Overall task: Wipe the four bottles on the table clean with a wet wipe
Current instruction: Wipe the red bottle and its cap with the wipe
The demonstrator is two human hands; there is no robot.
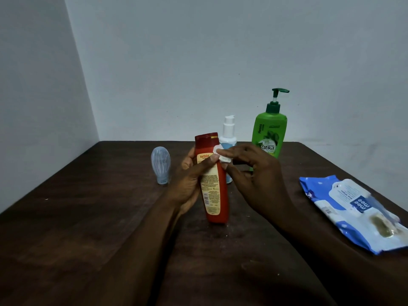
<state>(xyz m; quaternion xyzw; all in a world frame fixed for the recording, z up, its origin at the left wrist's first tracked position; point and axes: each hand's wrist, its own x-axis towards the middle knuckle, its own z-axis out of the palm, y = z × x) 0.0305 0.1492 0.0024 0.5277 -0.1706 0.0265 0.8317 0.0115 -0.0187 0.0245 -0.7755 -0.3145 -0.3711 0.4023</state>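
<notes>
L hand point(187, 184): bottle point(213, 193); R hand point(258, 180): wipe point(224, 159)

Glossy red plastic bottle point(215, 184), matt dark wood table point(88, 239), shiny plastic wipes pack point(353, 208)

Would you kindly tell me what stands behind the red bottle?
A white pump bottle: its pump top shows, but the red bottle and the right hand cover most of its body.

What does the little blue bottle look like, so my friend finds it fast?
Find the dark wooden table against the grey wall. Left of the red bottle that the left hand holds, the small pale blue bottle stands alone. It is the shortest one, rounded like an egg and see-through, with no pump, unlike the white pump bottle and green pump bottle.
</notes>
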